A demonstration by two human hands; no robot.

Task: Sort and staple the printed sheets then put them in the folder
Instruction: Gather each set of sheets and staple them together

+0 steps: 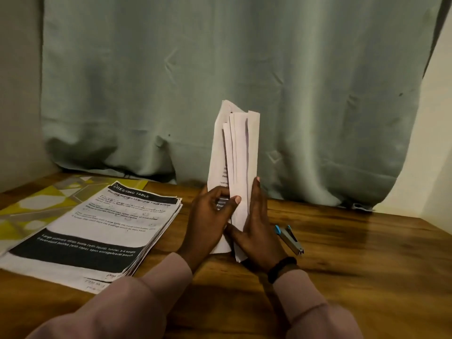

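Head view, looking down over the person's arms: both hands stand a bundle of printed sheets (236,167) on edge on the wooden table (354,253). The left hand (210,218) curls round the near left side, thumb pressed across the front of the paper; the right hand (256,231) lies almost flat against the right face, fingers straight and pointing up, thumb hooked under the lower corner.

The top edges of that bundle are ragged, some sheets riding higher than others and one outer page bowing away to the left. I'd say the risk is plain: if the grip loosens while they square it, the loose pages could fan out or slide down onto the table, and a staple driven through an uneven corner could miss the shorter sheets. The upright paper also looks floppy and may buckle if pressed down hard.

A second pile of printed sheets (97,228) lies flat to the left, its top page headed in a dark band, its edges stepped. It rests partly on a yellow and grey patterned folder (36,206), so that pile would need lifting before the folder can be opened. The stapler (289,239), blue-tipped, lies just beside the right wrist, close enough to be knocked.

The table is dark, glossy wood. Behind it hangs a grey-green curtain (220,69), bunched on the tabletop, with pale wall (437,118) to the right. The light is dim and warm.
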